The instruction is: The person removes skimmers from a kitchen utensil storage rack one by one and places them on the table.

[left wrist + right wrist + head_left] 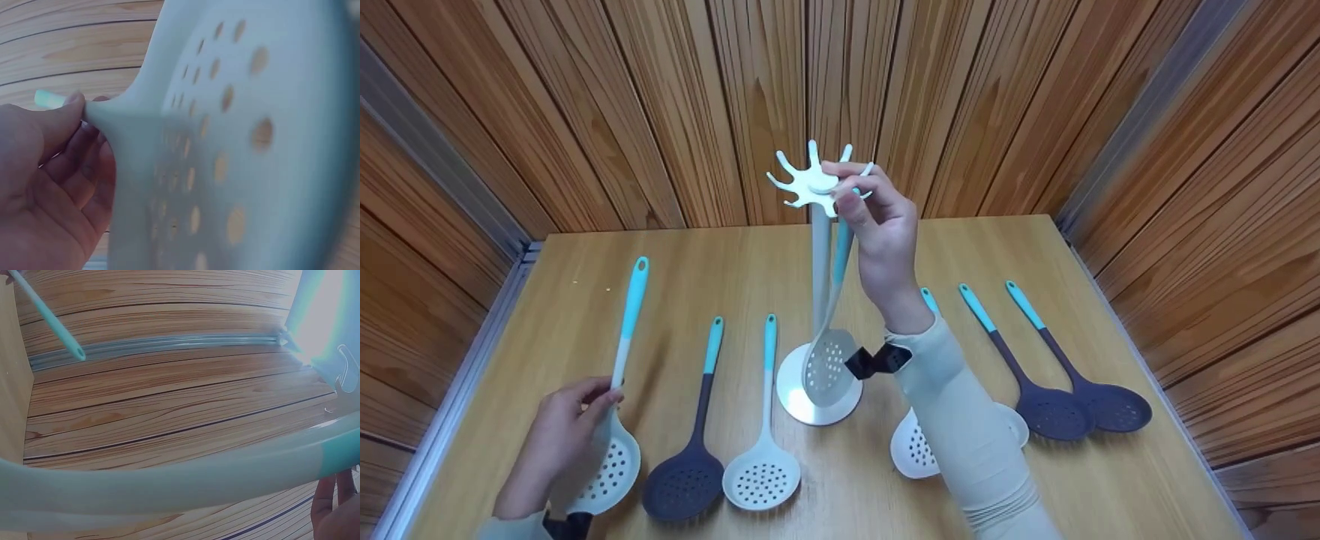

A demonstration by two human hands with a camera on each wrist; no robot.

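Observation:
My left hand (556, 441) grips a white skimmer (615, 466) at the neck, its turquoise handle (635, 292) pointing up and away. In the left wrist view the thumb (67, 112) pinches that neck, close behind the perforated bowl (225, 140). My right hand (886, 236) is at the top of a white utensil stand (789, 394), pinching the upper turquoise handle of another white skimmer (832, 367) beside the hooks (810, 184). That skimmer hangs down in front of the pole, bowl lowest. My fingers hide whether its handle hole is on a hook.
A dark skimmer (684, 480) and a white skimmer (762, 476) lie left of the stand. To its right lie a white skimmer (913, 448), partly under my right forearm, and two dark utensils (1054, 412) (1114, 407). Wood-panelled walls (660, 112) enclose the table.

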